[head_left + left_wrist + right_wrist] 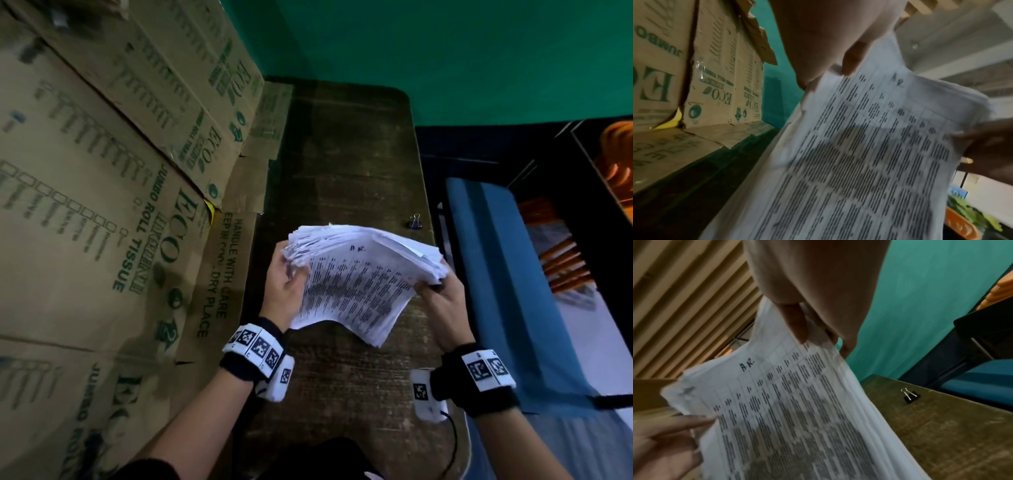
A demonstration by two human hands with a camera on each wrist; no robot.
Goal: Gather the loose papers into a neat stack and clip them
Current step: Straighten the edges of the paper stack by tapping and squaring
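Observation:
A thick bundle of printed papers (356, 281) is held up above the dark wooden table (346, 154), tilted toward me, its edges uneven. My left hand (286, 284) grips the bundle's left side, thumb on the printed top sheet (869, 146). My right hand (442, 301) pinches the right side, thumb on the front of the sheets (797, 402). A black binder clip (415, 221) lies on the table near its right edge, beyond the papers, and shows again in the right wrist view (910, 395).
Tall cardboard boxes (102, 205) printed "ECO Jumbo Roll Tissue" stand along the table's left side. A green wall (445, 51) closes the far end. A blue chair seat (496, 274) sits just right of the table.

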